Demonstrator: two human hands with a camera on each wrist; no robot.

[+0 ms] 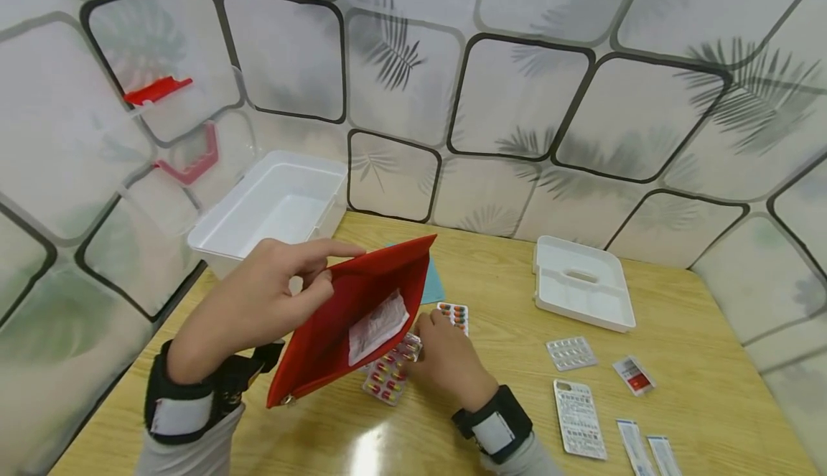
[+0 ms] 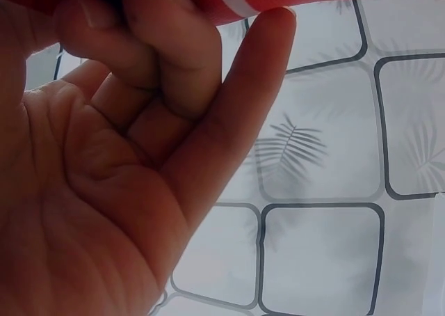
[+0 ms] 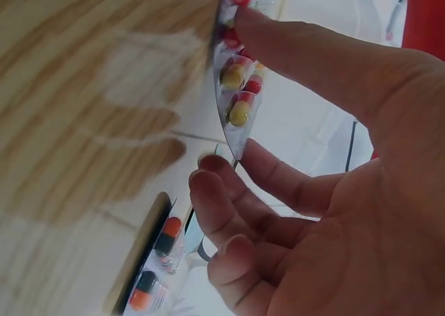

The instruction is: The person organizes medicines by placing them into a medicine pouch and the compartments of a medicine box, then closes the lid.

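In the head view my left hand [image 1: 278, 278] grips the upper edge of a red zip pouch [image 1: 323, 325], tilted with its mouth gaping. A white packet [image 1: 380, 327] lies inside it. The left wrist view shows these fingers [image 2: 188, 58] against the red material. My right hand [image 1: 449, 361] pinches a blister pack of red and yellow capsules [image 3: 236, 86] between thumb and fingers, right beside the pouch's lower edge. Another red and yellow capsule pack [image 1: 386, 381] shows below the pouch, partly hidden by it. Beyond my right fingers lies a blister pack of orange and dark green capsules [image 1: 460, 314].
A white box [image 1: 278, 199] with a clear, pink-handled lid [image 1: 194, 156] stands at the back left. A white tray [image 1: 581, 286] sits back right. Nearer are a blister pack of tablets [image 1: 571, 353], a red-and-white sachet [image 1: 634, 375], a white blister card [image 1: 579, 418] and two slim packets [image 1: 636, 447].
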